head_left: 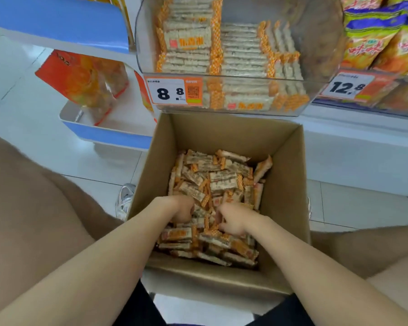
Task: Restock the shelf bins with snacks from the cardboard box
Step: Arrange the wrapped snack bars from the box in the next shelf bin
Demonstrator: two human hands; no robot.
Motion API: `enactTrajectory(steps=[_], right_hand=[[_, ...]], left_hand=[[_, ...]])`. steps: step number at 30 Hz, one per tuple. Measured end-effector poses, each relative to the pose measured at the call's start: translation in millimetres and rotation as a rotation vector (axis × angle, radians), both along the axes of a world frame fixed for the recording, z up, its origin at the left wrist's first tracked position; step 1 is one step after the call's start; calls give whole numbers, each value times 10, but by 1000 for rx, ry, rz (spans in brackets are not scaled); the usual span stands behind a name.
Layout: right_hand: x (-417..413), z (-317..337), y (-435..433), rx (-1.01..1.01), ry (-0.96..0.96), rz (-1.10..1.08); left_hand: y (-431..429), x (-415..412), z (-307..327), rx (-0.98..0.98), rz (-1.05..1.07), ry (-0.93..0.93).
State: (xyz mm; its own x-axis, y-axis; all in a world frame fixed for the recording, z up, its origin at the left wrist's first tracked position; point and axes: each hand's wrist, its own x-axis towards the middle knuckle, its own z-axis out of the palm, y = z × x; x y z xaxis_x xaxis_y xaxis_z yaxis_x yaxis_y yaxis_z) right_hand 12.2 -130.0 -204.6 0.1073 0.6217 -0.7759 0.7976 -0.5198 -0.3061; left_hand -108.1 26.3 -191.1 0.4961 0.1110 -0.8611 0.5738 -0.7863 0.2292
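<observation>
Head view: brown cardboard box (285, 184) on floor directly below clear plastic shelf bin (320, 55), so short lift path; left hand (178, 208) and right hand (232, 220) curled into loose orange-and-beige wrapped snack bars (222, 180), likely scooping bunch together. Bin partly filled, rows neat.

The cardboard box (285, 184) is plain brown. The snack bars (222, 182) in it are pale beige with orange-and-white chequered ends, some with orange lettering. The clear bin (320, 43) shows the same beige and orange. Its price tag (172, 91) is white with black numerals and an orange panel. The crisp bags (372, 34) are yellow-green, purple and orange. The shelf (57, 17) is blue and white, and the floor (17, 102) is white tile.
</observation>
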Motion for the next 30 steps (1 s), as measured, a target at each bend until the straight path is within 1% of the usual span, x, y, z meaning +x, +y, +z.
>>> enactTrajectory(steps=[5,9,11,14,16,21,25,28,30], right_hand=[[-151,-177,-10,-38,25,63],[-231,-280,-94,-63,37,41],[-201,-279,-98,-81,76,-10],[-63,-193,-59,-106,167,-169],[32,-131,-60,-112,163,-221],[70,-81,-111,-136,101,-255],[74,-25,-73,-54,104,-380],[107,93,-49,66,105,-438],[140,191,-46,146,72,-437]], left_hand=[[-83,-52,-327,-11,46,126],[-79,-111,-489,0,31,232],[-75,-138,-527,2,2,245],[-64,-168,-560,33,-44,277],[-55,-172,-575,39,-62,274],[-84,-174,-513,4,-113,269],[-87,-188,-453,-12,-91,257],[-43,-202,-406,-106,30,279],[-41,-205,-397,-166,46,318]])
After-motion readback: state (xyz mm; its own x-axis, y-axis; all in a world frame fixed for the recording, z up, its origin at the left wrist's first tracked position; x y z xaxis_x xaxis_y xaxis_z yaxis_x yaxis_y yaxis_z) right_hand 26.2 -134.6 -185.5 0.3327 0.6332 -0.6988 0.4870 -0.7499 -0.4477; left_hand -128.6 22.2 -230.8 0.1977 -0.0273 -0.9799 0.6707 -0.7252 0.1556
